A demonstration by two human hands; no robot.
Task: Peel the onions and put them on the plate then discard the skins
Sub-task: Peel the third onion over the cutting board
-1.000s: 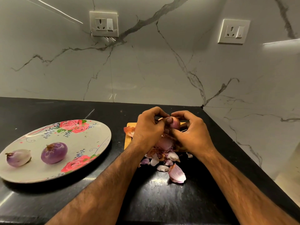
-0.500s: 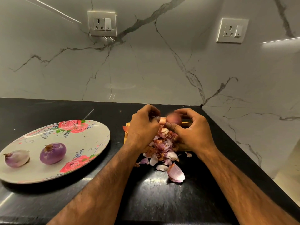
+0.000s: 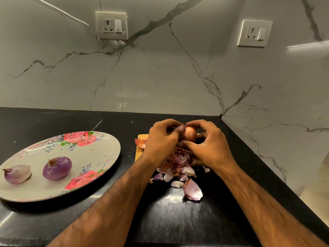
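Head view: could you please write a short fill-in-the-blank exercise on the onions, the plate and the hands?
1. The flowered plate holds ____ peeled onions.
2. The left hand and the right hand grip a third onion above a pile of ____.
3. The worktop is ____ in colour.
Missing words: two; skins; black.

Skin pile [image 3: 179, 168] blocks counter [image 3: 169, 220] centre. Plate [image 3: 99, 148] at 9 o'clock, two peeled onions [image 3: 57, 168] on its left half; right half bare. Open counter between, also 6 o'clock. Wall [image 3: 267, 139] close at 3 o'clock.
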